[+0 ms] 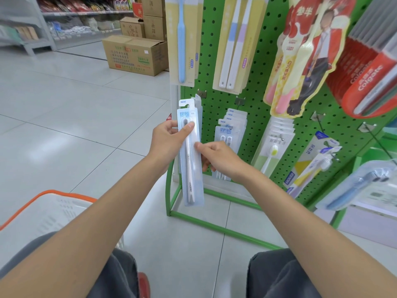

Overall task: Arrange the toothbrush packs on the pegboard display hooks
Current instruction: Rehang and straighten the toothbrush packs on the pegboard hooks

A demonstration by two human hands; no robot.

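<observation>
The toothbrush pack (191,179) stands upright before the pegboard's (253,87) lower-left edge, just under a hook (201,94). The left hand (167,138) pinches its top, thumb over the bristles; the right hand (219,158) pinches its right edge midway. Best to raise the pack level, line its hang hole with the hook's tip, then slide it back toward the pegboard.

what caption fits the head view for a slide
Left hand and right hand hold a toothbrush pack before the green pegboard, beside a hook of matching packs.
</observation>
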